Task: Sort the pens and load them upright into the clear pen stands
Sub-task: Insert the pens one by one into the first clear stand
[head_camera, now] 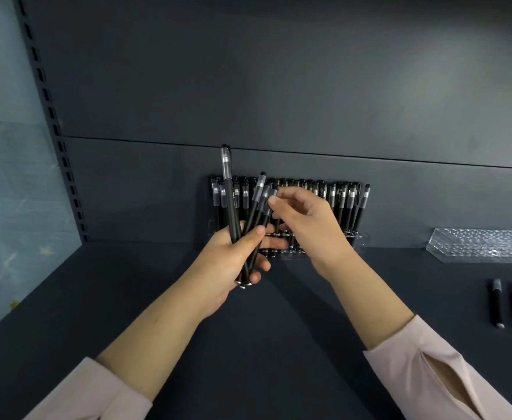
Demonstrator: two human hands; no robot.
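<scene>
As a person sorts black pens at a dark shelf (279,328), the left hand (233,262) grips a bundle of pens (256,207) near their lower ends, fingers (260,230) and thumb curled tight round the barrels. The pens fan upward with their clear caps on top. One tall pen (229,183) stands almost upright and rises well above the others.

The right hand (312,225) reaches in from the right. Its thumb and curled fingers (274,201) pinch the capped top of the rightmost pen (274,192) in the fan.

Behind both hands, a clear pen stand (354,237) sits on the shelf against the dark back panel (279,86). It is loaded with a row of upright pens (339,201), caps up, and the hands hide its middle.

Well apart on the right, a second clear stand (485,245) rests by the back panel with no pens showing in its holes. Nearer the camera, loose pens (495,304) lie flat on the shelf by the frame's right edge, some cut off by it.

Pale pink sleeves (436,368) cover both forearms up to mid-arm. A slotted metal upright (54,128) runs along the left of the back panel, beside a bluish wall (6,177).
</scene>
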